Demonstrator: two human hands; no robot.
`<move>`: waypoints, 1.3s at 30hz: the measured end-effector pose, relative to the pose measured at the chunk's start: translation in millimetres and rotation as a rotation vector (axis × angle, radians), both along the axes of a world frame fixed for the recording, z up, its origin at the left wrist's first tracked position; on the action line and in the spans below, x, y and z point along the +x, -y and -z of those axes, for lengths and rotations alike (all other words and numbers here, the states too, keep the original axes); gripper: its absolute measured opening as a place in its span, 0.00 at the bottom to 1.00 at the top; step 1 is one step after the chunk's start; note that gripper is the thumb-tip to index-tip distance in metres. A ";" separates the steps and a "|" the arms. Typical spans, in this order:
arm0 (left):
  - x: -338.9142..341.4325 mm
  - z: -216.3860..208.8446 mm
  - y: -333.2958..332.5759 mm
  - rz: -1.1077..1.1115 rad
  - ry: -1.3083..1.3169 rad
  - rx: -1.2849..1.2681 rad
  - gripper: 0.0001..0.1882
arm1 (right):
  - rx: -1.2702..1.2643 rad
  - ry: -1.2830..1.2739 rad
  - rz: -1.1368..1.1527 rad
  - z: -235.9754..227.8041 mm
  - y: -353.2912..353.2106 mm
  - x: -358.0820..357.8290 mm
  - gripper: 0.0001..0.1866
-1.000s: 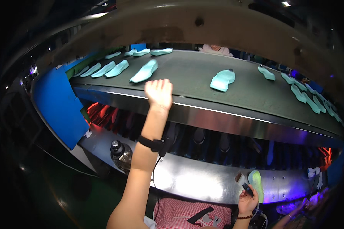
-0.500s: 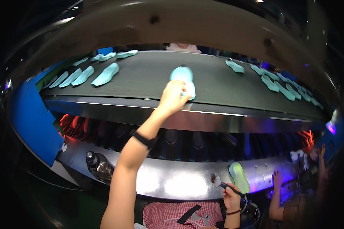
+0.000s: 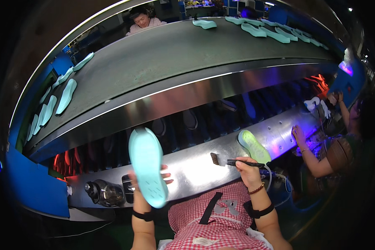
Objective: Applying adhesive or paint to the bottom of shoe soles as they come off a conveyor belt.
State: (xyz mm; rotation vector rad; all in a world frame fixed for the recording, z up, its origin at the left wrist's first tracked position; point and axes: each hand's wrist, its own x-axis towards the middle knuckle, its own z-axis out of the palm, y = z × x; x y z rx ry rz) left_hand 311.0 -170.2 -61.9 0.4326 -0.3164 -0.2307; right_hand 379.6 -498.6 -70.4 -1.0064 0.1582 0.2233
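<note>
A pale turquoise shoe sole is in my left hand, raised upright over the metal ledge. Most of that hand is hidden behind the sole; fingertips show at its edge. My right hand pinches the black handle of a flat brush, its dark bristles pointing left. A thin tube hangs near the handle's end. Just beyond the right hand, a yellow-green sole lies flat on the metal ledge.
Across the dark conveyor belt, several turquoise soles lie at left and more at far right. A dark bottle lies on the ledge. Shoe shapes sit in the lower rack. A co-worker's arm reaches in at right; another person is behind the belt.
My left hand has lifted the turquoise sole off the belt and brought it back toward me. My view has turned and shifted. The right hand still holds the brush.
</note>
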 end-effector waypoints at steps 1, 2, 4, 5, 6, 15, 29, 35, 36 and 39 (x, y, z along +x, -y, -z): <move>-0.6 16.5 15.1 0.042 -0.065 0.032 0.45 | -0.009 0.001 -0.007 -0.9 -2.8 0.2 0.09; 1.8 30.5 28.1 0.094 -0.121 -0.006 0.46 | 0.026 0.011 -0.065 -1.6 -6.4 0.1 0.09; 4.5 51.2 65.5 -0.022 -0.379 0.325 0.47 | 0.012 0.054 -0.105 -2.6 -15.7 0.0 0.10; 5.5 56.1 79.5 0.023 -0.375 0.152 0.48 | -0.050 0.071 -0.159 -2.7 -21.1 -0.1 0.09; 6.0 57.8 90.7 0.053 -0.397 0.025 0.48 | -0.041 0.072 -0.178 -2.8 -26.4 0.0 0.09; 12.3 44.1 123.8 0.121 -0.396 -0.173 0.50 | -0.251 0.194 -0.308 -2.9 -49.4 15.0 0.07; 28.5 51.2 123.4 -0.376 -0.711 0.071 0.41 | -0.820 0.763 -0.513 -20.6 -61.6 -4.8 0.11; 24.3 41.8 93.3 -0.257 -0.548 0.064 0.42 | -0.808 0.751 -0.851 -48.8 -37.1 -4.3 0.10; 22.1 38.7 97.8 -0.189 -0.503 0.054 0.42 | -0.756 0.729 -0.816 -51.7 -37.6 -2.2 0.10; 18.1 27.8 114.4 -0.098 -0.577 -0.065 0.42 | -0.675 0.690 -0.440 -56.3 -44.4 1.6 0.10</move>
